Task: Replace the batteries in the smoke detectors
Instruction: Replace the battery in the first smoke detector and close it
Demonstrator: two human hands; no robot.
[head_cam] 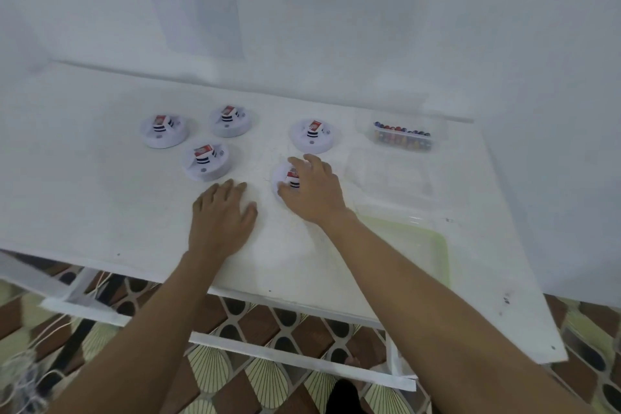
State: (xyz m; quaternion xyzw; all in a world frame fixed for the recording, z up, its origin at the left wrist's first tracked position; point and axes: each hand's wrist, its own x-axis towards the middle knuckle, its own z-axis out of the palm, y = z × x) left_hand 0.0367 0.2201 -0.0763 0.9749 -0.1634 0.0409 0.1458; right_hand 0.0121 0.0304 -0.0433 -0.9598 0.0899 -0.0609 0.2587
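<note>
Several round white smoke detectors lie on the white table (100, 205), each with a red-and-white battery on top. My right hand (312, 191) curls over the nearest detector (280, 175), fingers around its edge and its battery (291, 175). My left hand (221, 215) rests flat on the table just left of it, holding nothing. Other detectors sit further back: one at the far left (164, 133), one at the back (230, 121), one in the middle (205, 161), one at the right (314, 136). A clear box of batteries (403, 138) stands at the back right.
An empty clear container (389, 175) sits right of my right hand, and a pale green tray (420, 245) lies nearer the front edge. A paper sheet (198, 0) hangs on the white wall behind. Patterned floor tiles show below the table's front edge.
</note>
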